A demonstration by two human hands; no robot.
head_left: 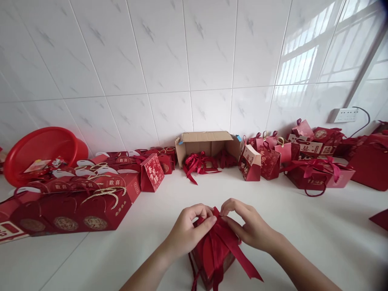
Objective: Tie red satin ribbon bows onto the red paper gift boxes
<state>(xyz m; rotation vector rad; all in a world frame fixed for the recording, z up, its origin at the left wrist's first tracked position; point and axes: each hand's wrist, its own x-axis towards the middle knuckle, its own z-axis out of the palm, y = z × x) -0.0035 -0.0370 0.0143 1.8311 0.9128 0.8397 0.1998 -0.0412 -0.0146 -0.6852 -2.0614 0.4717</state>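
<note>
A dark red gift box (228, 264) stands on the white counter right in front of me. Red satin ribbon (217, 242) is gathered at its top, with loose tails hanging over the front and out to the right. My left hand (194, 226) pinches the ribbon near the top between thumb and fingers. From the other side, my right hand (247, 224) has its thumb and fingertips closed on the ribbon at the same spot. A dark red cord dangles at the box's left side. The exact fold of ribbon under the fingertips is partly hidden.
Rows of red gift boxes (100, 208) fill the left, beside a tilted red basin (80, 151). An open cardboard carton (207, 136) with ribbons (198, 162) inside stands against the tiled wall. More small boxes (269, 163) and a ribboned box (309, 178) stand at the right.
</note>
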